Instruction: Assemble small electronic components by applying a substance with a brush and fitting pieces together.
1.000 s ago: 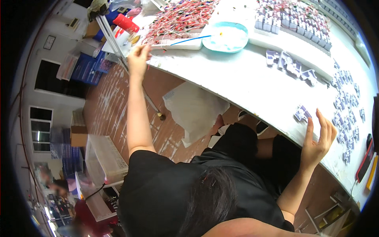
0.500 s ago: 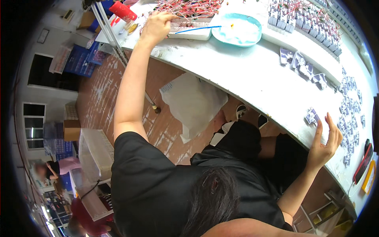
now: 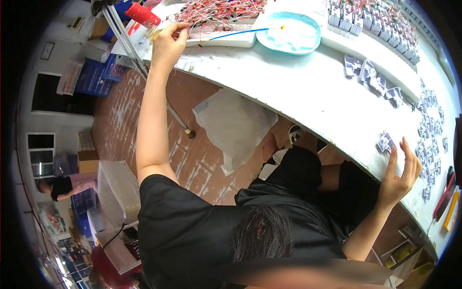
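"Reddish-brown flooring (image 3: 127, 115), scuffed pale, shows beside a long white table (image 3: 269, 79). What else is big?"

"A white bag (image 3: 231, 127) below the table edge, its bluish print too small to read. Up top, red and white wires (image 3: 221, 12) lie heaped beside a pale blue dish (image 3: 284, 50)."

"And the grip?"

"The left hand (image 3: 169, 45) is at the near edge of that heap, thumb and fingertips drawn together; I can't tell what they pinch. The right hand (image 3: 399, 180) is released, fingers loosely spread, thumb by a small grey part (image 3: 385, 142) on the table. Whether they touch, I can't tell."

"Which way does the part point?"

"It sits slantwise; its long axis is unclear. A thin reddish strand (image 3: 176, 66) hangs by the left wrist, running nearly straight up and down."
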`<state>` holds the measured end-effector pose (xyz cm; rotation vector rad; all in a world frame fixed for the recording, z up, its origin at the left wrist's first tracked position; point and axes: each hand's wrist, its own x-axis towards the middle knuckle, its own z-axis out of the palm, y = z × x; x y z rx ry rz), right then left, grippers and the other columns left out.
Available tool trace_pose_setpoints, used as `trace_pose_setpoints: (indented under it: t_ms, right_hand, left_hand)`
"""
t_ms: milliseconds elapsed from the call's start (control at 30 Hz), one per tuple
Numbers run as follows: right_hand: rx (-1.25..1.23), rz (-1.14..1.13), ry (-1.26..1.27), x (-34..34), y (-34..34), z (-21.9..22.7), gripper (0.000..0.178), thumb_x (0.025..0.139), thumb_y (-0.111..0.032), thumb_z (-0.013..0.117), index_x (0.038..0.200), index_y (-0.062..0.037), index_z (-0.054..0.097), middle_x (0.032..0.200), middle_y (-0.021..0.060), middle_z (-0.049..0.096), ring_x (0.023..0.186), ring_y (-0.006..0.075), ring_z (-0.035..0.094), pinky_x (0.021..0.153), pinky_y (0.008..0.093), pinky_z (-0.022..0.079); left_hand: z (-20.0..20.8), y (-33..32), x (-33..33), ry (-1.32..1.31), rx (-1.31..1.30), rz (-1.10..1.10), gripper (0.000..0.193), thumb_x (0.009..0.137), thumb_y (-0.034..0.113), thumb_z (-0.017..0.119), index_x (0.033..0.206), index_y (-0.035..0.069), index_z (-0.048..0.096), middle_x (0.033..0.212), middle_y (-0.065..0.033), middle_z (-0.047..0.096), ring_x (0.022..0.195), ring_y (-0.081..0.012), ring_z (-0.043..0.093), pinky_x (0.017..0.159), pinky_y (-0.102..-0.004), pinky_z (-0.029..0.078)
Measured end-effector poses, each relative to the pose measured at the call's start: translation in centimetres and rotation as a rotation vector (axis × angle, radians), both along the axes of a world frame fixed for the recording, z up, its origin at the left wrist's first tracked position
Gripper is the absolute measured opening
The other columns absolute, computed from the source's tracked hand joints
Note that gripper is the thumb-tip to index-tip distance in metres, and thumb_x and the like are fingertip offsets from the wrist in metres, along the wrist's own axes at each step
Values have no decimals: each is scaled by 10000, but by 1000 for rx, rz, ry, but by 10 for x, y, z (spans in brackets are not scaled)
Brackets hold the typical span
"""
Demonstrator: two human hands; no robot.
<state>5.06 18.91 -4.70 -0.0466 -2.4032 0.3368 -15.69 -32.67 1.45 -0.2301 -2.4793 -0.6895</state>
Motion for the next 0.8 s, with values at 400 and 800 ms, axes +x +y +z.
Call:
trace_pose_setpoints:
  t_ms: [400, 800]
  right_hand:
    - [37, 1, 26, -3, 4, -4, 314, 880, -65, 739, 1193, -70, 710, 1019, 63, 734, 955, 189, 612, 917, 326, 466]
    - [39, 10, 15, -2, 3, -3, 313, 879, -61, 740, 1191, -68, 710, 1023, 63, 735, 956, 190, 606, 921, 325, 464]
  left_hand:
    - [-40, -25, -53, 149, -549, 205, 201, 873, 231, 672, 1020, 150, 782, 1018, -128, 679, 1021, -330, 612, 925, -469, 427]
    - [-57, -5, -65, 302, -484, 515, 229, 805, 379, 759, 929, 193, 811, 942, -82, 734, 1049, -309, 601, 1021, -533, 310]
